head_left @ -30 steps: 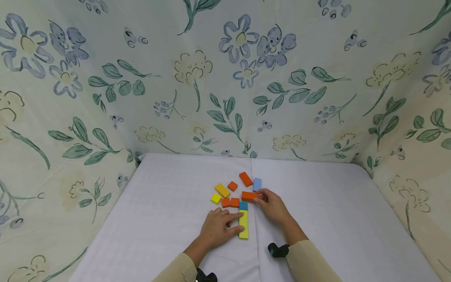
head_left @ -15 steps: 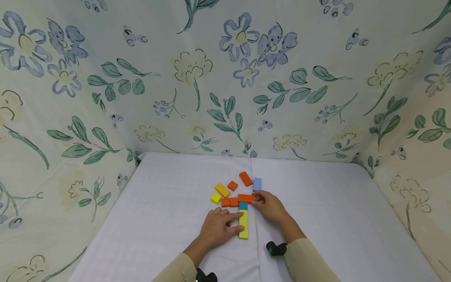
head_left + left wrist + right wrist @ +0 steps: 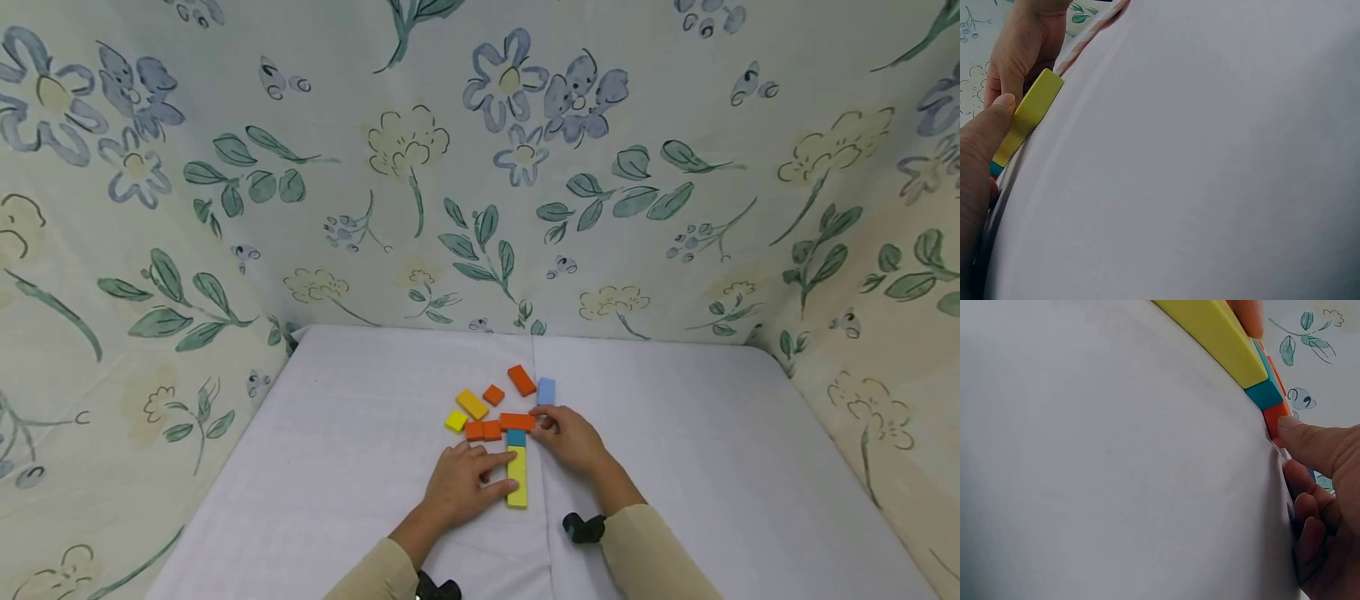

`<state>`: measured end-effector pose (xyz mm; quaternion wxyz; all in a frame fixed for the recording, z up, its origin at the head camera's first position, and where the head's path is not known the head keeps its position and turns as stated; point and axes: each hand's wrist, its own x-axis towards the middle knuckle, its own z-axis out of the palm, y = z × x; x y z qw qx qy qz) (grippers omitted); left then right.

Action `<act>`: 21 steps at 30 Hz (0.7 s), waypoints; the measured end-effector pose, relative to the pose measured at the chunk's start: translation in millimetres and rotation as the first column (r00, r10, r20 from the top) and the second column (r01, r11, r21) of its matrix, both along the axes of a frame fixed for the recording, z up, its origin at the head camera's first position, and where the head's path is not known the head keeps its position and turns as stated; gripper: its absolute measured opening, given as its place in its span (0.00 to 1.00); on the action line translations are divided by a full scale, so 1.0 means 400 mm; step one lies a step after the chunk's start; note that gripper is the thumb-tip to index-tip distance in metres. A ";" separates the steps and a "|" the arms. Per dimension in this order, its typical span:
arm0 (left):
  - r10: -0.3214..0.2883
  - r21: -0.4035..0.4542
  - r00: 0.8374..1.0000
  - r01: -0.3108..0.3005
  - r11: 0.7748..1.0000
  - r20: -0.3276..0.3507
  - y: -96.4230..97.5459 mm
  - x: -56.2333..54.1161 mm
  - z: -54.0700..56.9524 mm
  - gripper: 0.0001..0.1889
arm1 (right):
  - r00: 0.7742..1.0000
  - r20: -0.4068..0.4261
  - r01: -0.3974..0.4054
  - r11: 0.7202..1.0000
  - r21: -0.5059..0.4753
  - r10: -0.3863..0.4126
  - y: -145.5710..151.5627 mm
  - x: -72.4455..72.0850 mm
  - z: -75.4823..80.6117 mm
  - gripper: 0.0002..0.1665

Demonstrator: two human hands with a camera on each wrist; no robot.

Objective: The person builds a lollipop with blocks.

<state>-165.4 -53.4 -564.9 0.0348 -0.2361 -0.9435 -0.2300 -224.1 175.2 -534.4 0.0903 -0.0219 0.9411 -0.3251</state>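
My left hand [image 3: 461,483] rests its straight index finger and thumb on the long yellow block [image 3: 517,467], which lies lengthwise on the cloth. A small teal block [image 3: 516,437] touches its far end. Across the teal block's far side lies an orange block [image 3: 513,422], whose right end my right hand [image 3: 573,442] pinches between thumb and index finger. In the right wrist view the thumb presses on the orange block [image 3: 1274,419], beside the teal block [image 3: 1265,394]. Two small orange blocks [image 3: 474,431] sit together just left of it.
Beyond the hands lie a small yellow block [image 3: 456,421], an amber block [image 3: 472,404], a small orange block [image 3: 493,394], a longer orange block [image 3: 521,380] and a light blue block [image 3: 546,392]. White cloth [image 3: 337,433] covers the table; floral fabric [image 3: 420,208] hangs behind.
My right hand has slid the orange block leftward until it lies across the far end of the teal block. The left hand has stayed on the yellow block.
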 end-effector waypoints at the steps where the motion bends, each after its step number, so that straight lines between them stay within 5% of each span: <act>1: 0.001 0.000 1.000 -0.001 1.000 0.001 0.000 0.000 0.000 0.27 | 1.000 -0.002 -0.002 1.000 0.005 0.002 -0.001 0.001 0.001 0.19; 21: 0.006 -0.011 1.000 -0.006 1.000 0.011 0.000 -0.001 0.001 0.27 | 1.000 -0.003 -0.006 0.999 0.043 0.006 -0.006 0.001 0.006 0.19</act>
